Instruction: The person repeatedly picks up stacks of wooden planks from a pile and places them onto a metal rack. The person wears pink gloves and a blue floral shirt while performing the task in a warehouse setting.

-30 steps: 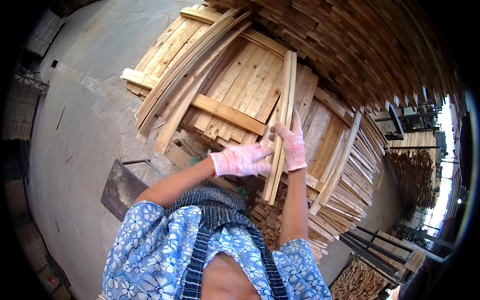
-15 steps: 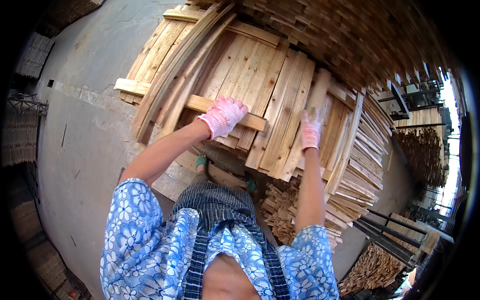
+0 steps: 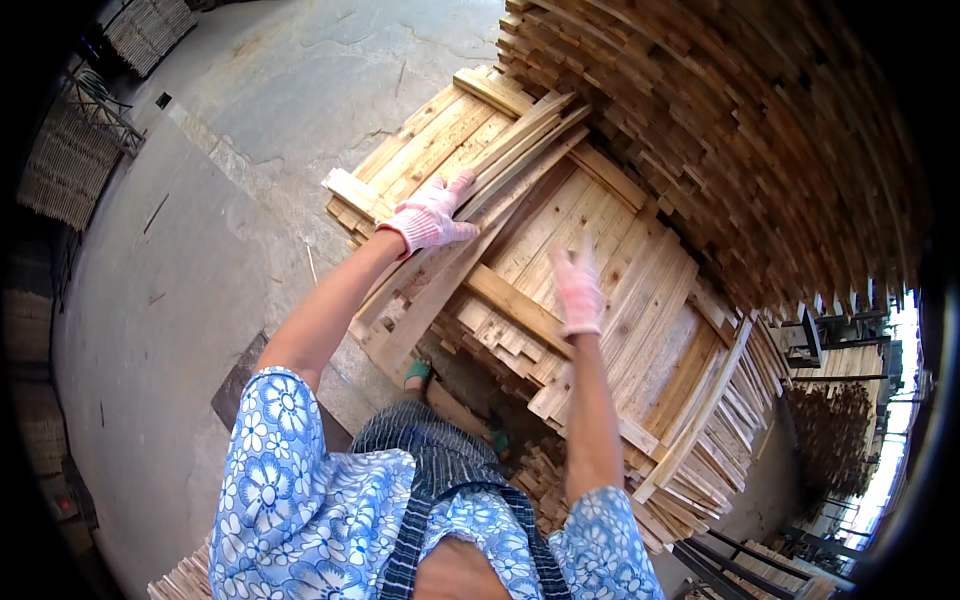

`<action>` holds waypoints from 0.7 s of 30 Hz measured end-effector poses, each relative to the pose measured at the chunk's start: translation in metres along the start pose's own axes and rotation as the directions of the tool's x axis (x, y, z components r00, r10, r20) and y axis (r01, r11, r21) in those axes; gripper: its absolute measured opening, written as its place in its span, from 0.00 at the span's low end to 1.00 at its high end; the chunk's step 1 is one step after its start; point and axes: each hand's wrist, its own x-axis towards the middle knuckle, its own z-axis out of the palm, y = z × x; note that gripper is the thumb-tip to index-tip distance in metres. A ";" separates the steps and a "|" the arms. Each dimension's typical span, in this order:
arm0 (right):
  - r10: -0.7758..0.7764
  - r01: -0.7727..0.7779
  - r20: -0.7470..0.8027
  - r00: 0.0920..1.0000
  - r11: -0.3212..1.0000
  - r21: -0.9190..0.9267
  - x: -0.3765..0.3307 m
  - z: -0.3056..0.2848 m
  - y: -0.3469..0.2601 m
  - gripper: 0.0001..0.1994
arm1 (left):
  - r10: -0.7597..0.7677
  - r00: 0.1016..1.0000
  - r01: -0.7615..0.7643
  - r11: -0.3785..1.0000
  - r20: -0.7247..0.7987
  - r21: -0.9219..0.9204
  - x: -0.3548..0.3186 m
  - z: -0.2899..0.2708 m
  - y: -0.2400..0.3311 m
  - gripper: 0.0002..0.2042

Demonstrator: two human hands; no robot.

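My left hand (image 3: 435,213), in a pink and white knitted glove, rests at the near side of a bundle of long loose boards (image 3: 505,205). Its thumb and fingers are spread apart; whether the fingertips press on the wood is hard to make out. My right hand (image 3: 577,290), gloved alike and blurred by motion, is over the flat layer of boards (image 3: 645,285) with fingers apart and nothing in them. Beside it, a wooden crosspiece (image 3: 515,305) lies across the stack. The loose boards lie slantwise on top, their near ends jutting past the stack's edge.
A tall wall of stacked wood strips (image 3: 720,130) rises behind the boards. Many narrow strips (image 3: 715,440) fan out at the right side. Another crosspiece (image 3: 355,193) lies at the stack's left end. Grey concrete floor (image 3: 200,290) stretches on the left.
My left hand has let go of the crosspiece and moved to the loose boards. My right hand has moved left across the boards. The view has turned, shifting the stack right and down.
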 end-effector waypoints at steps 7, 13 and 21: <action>0.236 -0.167 -0.020 0.972 0.741 0.650 0.053 0.134 -0.070 0.54 | 0.044 0.999 -0.045 0.937 -0.008 -0.348 0.050 -0.015 -0.046 0.47; 0.082 -0.128 0.098 0.992 0.644 0.754 0.005 0.049 -0.005 0.37 | -0.046 0.997 0.066 0.902 0.057 -0.426 0.041 -0.001 -0.055 0.44; 0.405 -0.301 -0.011 0.914 0.698 0.650 -0.070 -0.123 0.099 0.26 | 0.092 0.984 -0.093 0.996 -0.155 0.002 0.041 0.066 -0.013 0.39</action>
